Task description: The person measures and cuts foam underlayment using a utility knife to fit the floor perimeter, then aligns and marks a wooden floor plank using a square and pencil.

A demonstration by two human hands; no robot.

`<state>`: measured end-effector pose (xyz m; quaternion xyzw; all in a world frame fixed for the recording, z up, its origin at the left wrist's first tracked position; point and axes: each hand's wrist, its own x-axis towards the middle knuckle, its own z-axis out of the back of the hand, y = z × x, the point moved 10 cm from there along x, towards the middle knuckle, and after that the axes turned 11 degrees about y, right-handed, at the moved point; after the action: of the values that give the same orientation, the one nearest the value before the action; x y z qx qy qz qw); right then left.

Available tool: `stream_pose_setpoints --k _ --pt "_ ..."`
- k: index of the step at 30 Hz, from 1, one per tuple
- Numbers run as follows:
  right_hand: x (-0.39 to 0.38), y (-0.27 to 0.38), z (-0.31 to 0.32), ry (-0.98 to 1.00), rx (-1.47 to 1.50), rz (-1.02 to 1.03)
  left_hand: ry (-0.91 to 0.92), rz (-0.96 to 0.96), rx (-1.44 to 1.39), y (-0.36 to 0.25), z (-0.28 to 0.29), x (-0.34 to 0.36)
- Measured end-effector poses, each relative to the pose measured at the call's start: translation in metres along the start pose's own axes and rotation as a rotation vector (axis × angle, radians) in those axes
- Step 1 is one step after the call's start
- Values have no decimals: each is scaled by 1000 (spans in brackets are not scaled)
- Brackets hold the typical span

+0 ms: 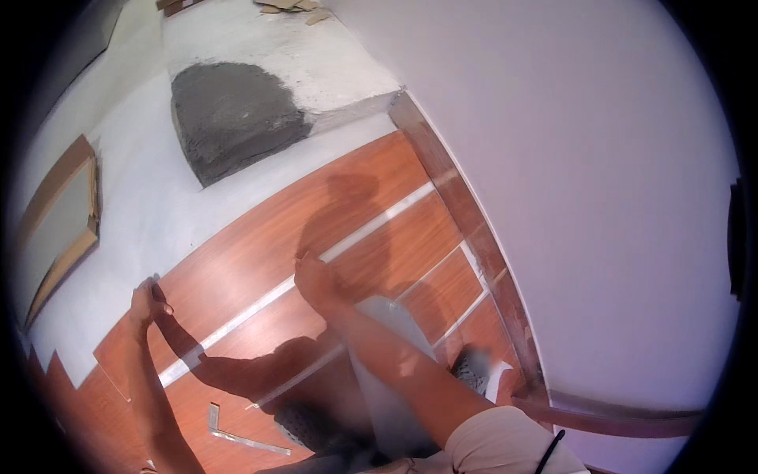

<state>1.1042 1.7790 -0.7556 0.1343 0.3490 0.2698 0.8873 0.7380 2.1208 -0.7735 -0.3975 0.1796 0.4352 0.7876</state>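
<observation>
A long reddish-brown wood-grain floor plank [237, 268] lies along the outer edge of the laid boards. My left hand [147, 305] is at its far edge toward the left, fingers bent over the edge and thumb apart from them. My right hand [317, 284] is closed, low over a whitish strip [264, 300] that runs lengthwise along the planks. Whatever its fingertips hold, if anything, is hidden. A metal carpenter's square [245, 442] lies on the boards near my left forearm.
White underlay [130, 213] borders the planks, with a dark grey cement patch [233, 114] beyond. A cardboard-edged panel [67, 217] sits at left. Brown skirting [466, 205] follows the pale wall [584, 197] at right. My shoes [304, 423] stand on the boards. Cardboard scraps [288, 6] lie far off.
</observation>
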Motion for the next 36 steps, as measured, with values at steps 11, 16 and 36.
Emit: stream_pose_setpoints --k 11,16,36 --pt "14 -12 -16 -60 198 -13 -53 -39 -97 -17 7 -3" --pt "34 -28 -52 -43 113 5 -104 40 87 -13 8 -6" --pt "-160 207 -149 559 95 1032 -350 9 166 -30 8 -22"
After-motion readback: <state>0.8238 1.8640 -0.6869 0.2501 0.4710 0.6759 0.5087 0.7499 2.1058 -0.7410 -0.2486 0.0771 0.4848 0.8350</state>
